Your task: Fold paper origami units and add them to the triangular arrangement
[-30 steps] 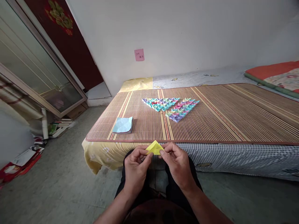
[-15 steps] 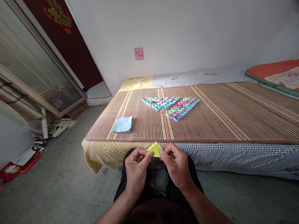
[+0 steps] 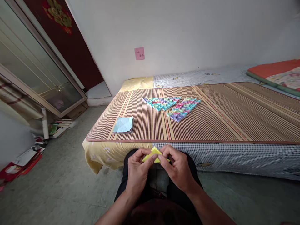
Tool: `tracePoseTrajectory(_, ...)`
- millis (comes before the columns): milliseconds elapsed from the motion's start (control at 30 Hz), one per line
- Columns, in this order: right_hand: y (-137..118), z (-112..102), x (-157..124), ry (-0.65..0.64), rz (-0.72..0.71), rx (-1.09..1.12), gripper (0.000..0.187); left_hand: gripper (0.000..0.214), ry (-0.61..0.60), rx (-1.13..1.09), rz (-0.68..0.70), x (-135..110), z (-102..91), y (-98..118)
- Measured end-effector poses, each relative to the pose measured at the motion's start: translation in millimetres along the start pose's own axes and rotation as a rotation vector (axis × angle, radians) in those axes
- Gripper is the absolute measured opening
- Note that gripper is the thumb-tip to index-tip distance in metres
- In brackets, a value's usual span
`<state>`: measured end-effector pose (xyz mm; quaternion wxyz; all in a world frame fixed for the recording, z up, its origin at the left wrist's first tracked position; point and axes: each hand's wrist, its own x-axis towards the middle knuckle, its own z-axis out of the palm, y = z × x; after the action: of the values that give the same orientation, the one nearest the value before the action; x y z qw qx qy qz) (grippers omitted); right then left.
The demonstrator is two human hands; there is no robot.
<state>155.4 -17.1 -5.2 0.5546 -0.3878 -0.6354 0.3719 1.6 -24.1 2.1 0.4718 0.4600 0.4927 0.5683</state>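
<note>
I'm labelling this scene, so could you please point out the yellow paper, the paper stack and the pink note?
Yellow paper (image 3: 154, 151), head view: its upper folded part.
Paper stack (image 3: 123, 124), head view: middle of its top.
Pink note (image 3: 139, 53), head view: its middle.

Pale wall (image 3: 187, 34), pink note (image 3: 139, 53) stuck on it, bed (image 3: 264, 161) along its foot, striped mat (image 3: 222, 118) over checked and yellow sheets (image 3: 225, 156), folded quilt (image 3: 276, 75) far right, dark red panel (image 3: 77, 56) with gold ornament (image 3: 58, 15), glazed door (image 3: 35, 59) at left, books (image 3: 62, 124) on grey floor (image 3: 70, 175), light soft, dim.
</note>
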Motion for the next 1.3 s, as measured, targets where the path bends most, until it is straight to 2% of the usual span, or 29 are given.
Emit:
tracePoseTrajectory(167, 0, -5, 0, -0.062, -0.023, -0.004, 0.023, 0.022, -0.033, -0.070, 0.030, 1, 0.8, 2)
tracePoseTrajectory(400, 0, -6, 1, -0.120, -0.030, -0.019, 0.023, 0.022, -0.032, -0.135, -0.038, 4, -0.5, -1)
tracePoseTrajectory(1067, 6, -4, 1, -0.106, -0.081, -0.075, 0.023, 0.025, -0.008, -0.178, -0.094, 7, 0.4, -9)
tracePoseTrajectory(1300, 6, -5, 1, -0.118, -0.044, -0.080, 0.021, 0.030, 0.006, -0.219, -0.100, 9, 1.7, -8)
